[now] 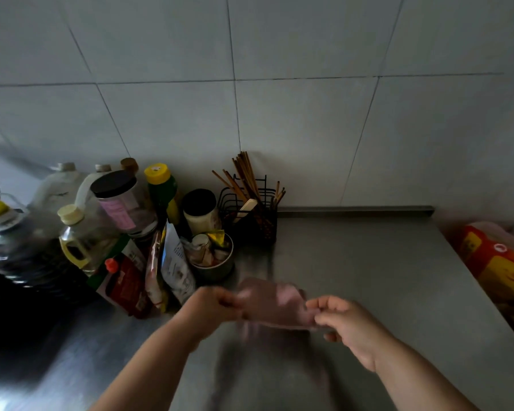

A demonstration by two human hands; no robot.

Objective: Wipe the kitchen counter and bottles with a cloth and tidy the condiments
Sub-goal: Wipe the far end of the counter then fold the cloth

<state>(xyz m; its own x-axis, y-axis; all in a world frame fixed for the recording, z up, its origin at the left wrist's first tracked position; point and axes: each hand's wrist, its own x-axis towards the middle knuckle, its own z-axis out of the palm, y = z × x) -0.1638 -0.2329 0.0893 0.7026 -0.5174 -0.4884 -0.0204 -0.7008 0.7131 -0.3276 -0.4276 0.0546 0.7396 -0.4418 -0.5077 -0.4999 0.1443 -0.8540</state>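
A pink cloth [272, 304] is stretched between my two hands just above the steel counter [368, 277]; it is motion-blurred. My left hand [212, 304] pinches its left edge and my right hand [349, 324] pinches its right edge. Condiments crowd the counter's back left: a jar with a black lid [122, 200], a green bottle with a yellow cap [162, 188], an oil bottle [77, 238], a red sauce pouch [125, 286] and upright packets [175, 265].
A metal bowl [215, 262] of small packets and a white jar [201, 213] stand beside a black wire holder [252, 215] of chopsticks against the tiled wall. A large dark bottle [15, 247] sits far left. A red-yellow bag [499, 262] lies beyond the counter's right edge.
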